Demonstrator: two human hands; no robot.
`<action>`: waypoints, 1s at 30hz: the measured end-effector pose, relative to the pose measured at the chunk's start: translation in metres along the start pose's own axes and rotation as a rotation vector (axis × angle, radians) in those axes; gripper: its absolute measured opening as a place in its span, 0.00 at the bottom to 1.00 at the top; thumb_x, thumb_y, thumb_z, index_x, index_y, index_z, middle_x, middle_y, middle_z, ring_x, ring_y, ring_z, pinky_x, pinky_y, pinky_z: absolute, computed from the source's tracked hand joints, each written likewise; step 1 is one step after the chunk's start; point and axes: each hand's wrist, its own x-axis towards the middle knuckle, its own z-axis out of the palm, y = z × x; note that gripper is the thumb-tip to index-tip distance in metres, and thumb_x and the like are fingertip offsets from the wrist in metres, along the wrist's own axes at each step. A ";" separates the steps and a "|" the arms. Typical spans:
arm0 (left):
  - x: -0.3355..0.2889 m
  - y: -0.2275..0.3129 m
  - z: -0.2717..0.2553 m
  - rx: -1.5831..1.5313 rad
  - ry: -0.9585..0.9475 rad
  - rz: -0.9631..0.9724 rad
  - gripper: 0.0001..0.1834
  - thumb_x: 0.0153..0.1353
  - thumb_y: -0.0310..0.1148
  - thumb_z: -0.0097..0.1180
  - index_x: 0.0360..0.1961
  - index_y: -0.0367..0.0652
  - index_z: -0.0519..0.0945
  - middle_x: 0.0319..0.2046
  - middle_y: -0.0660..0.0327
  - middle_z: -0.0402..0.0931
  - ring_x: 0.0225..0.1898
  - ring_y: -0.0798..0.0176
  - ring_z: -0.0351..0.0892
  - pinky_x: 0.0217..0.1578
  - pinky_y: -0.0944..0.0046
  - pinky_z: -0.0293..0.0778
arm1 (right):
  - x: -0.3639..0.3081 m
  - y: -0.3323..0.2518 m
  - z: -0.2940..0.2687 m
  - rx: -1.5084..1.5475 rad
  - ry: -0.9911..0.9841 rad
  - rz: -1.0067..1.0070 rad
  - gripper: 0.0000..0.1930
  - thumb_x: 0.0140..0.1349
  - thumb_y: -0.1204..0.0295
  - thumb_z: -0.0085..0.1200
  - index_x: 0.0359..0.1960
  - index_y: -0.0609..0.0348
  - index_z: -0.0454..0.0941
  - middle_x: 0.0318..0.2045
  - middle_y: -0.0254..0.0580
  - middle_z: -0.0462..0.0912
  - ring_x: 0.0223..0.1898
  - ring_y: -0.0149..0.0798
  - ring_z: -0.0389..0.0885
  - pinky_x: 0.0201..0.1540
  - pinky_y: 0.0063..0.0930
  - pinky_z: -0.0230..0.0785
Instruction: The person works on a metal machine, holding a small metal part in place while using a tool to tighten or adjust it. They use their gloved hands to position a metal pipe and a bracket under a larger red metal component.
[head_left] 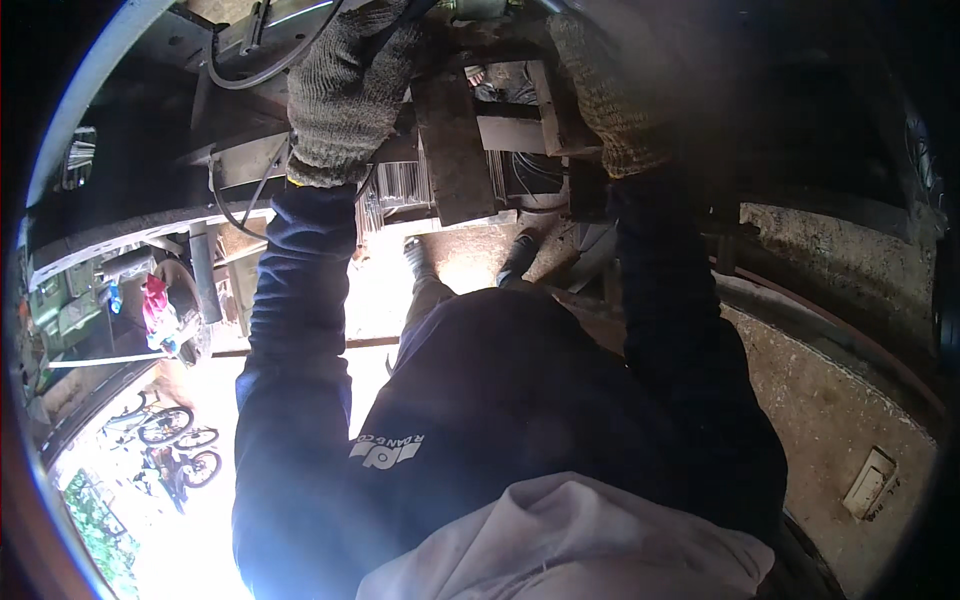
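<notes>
Both my arms reach up to the top edge, in dark sleeves and grey knit gloves. My left hand [352, 95] is closed around something dark beside its thumb; the top edge cuts off the fingers, and I cannot make out what it holds. My right hand [612, 95] is raised at about the same height, its fingers lost in haze and shadow. Between the hands is a dark metal framework, with a flat brownish plate [452, 150] standing out from it. A grey cable [262, 78] loops next to my left glove.
Stacked thin metal strips [405, 186] lie beyond the plate. My feet [518, 258] stand on a brightly lit floor. Pink cloth [158, 312] hangs at the left, above several parked bicycles or motorbikes [180, 440]. On the right, a pale box [870, 483] is fixed to a stained wall.
</notes>
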 end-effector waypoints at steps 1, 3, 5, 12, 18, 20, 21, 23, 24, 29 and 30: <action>0.000 0.002 0.000 0.019 0.000 -0.009 0.16 0.69 0.26 0.62 0.58 0.39 0.82 0.54 0.55 0.85 0.53 0.64 0.84 0.57 0.64 0.76 | -0.001 -0.001 0.000 0.039 -0.004 0.043 0.19 0.76 0.70 0.54 0.63 0.67 0.75 0.55 0.42 0.82 0.56 0.33 0.77 0.61 0.27 0.69; 0.000 0.002 0.000 0.045 -0.004 -0.022 0.16 0.69 0.26 0.62 0.58 0.39 0.82 0.54 0.55 0.85 0.53 0.64 0.85 0.57 0.64 0.76 | 0.000 0.005 0.000 -0.087 0.021 -0.100 0.19 0.75 0.70 0.54 0.63 0.67 0.75 0.55 0.43 0.82 0.56 0.34 0.78 0.61 0.27 0.69; -0.001 -0.002 0.000 0.059 -0.014 -0.031 0.17 0.69 0.27 0.63 0.57 0.39 0.82 0.53 0.55 0.85 0.52 0.64 0.85 0.56 0.65 0.77 | 0.000 0.007 0.001 -0.116 0.043 -0.137 0.19 0.75 0.71 0.54 0.63 0.67 0.75 0.55 0.43 0.82 0.56 0.35 0.78 0.61 0.28 0.69; 0.000 -0.005 -0.001 0.002 0.004 0.023 0.16 0.69 0.26 0.63 0.57 0.39 0.83 0.52 0.55 0.86 0.52 0.64 0.85 0.56 0.64 0.77 | 0.004 0.014 -0.002 -0.259 0.040 -0.251 0.19 0.75 0.70 0.55 0.62 0.67 0.76 0.54 0.43 0.82 0.55 0.34 0.78 0.60 0.29 0.70; -0.001 -0.002 0.001 0.047 0.017 -0.029 0.15 0.68 0.24 0.62 0.56 0.37 0.83 0.53 0.54 0.85 0.53 0.64 0.84 0.57 0.64 0.77 | 0.002 0.010 -0.003 -0.065 0.010 -0.015 0.19 0.75 0.69 0.56 0.61 0.67 0.76 0.52 0.43 0.83 0.55 0.35 0.78 0.60 0.30 0.70; -0.002 -0.007 0.001 0.028 0.031 0.025 0.15 0.68 0.24 0.62 0.56 0.37 0.83 0.53 0.54 0.85 0.53 0.65 0.84 0.57 0.64 0.77 | 0.002 0.010 -0.001 -0.062 0.022 -0.002 0.19 0.74 0.68 0.56 0.61 0.67 0.77 0.52 0.44 0.83 0.55 0.35 0.78 0.60 0.31 0.70; -0.002 -0.008 0.001 0.009 0.024 0.033 0.15 0.68 0.24 0.62 0.56 0.37 0.83 0.53 0.54 0.85 0.53 0.65 0.84 0.57 0.64 0.77 | 0.004 0.014 -0.002 -0.120 0.027 -0.077 0.19 0.74 0.67 0.56 0.61 0.67 0.77 0.52 0.44 0.83 0.55 0.35 0.78 0.60 0.31 0.70; 0.000 -0.008 0.001 -0.030 0.010 0.050 0.16 0.68 0.24 0.62 0.56 0.37 0.83 0.53 0.54 0.85 0.53 0.65 0.84 0.57 0.65 0.77 | 0.005 0.018 -0.004 -0.183 0.035 -0.158 0.19 0.74 0.67 0.57 0.60 0.67 0.77 0.53 0.44 0.83 0.55 0.36 0.79 0.60 0.32 0.70; 0.000 -0.007 0.000 -0.005 0.005 0.021 0.16 0.68 0.25 0.63 0.56 0.38 0.83 0.54 0.55 0.85 0.53 0.65 0.84 0.57 0.64 0.76 | 0.005 0.018 -0.004 -0.185 0.037 -0.163 0.20 0.74 0.66 0.57 0.60 0.67 0.77 0.53 0.44 0.83 0.55 0.36 0.79 0.61 0.32 0.70; 0.000 -0.002 -0.001 0.097 -0.002 -0.030 0.17 0.68 0.25 0.63 0.57 0.40 0.83 0.53 0.56 0.85 0.53 0.64 0.84 0.57 0.63 0.76 | 0.004 0.017 -0.003 -0.179 0.047 -0.163 0.20 0.74 0.66 0.57 0.61 0.66 0.77 0.53 0.44 0.83 0.56 0.37 0.78 0.62 0.33 0.69; 0.000 -0.002 0.000 0.059 0.001 -0.036 0.17 0.68 0.25 0.63 0.57 0.40 0.83 0.53 0.56 0.86 0.53 0.63 0.84 0.57 0.63 0.76 | 0.004 0.016 -0.003 -0.186 0.049 -0.165 0.20 0.74 0.66 0.57 0.61 0.66 0.77 0.54 0.44 0.83 0.56 0.37 0.78 0.62 0.33 0.69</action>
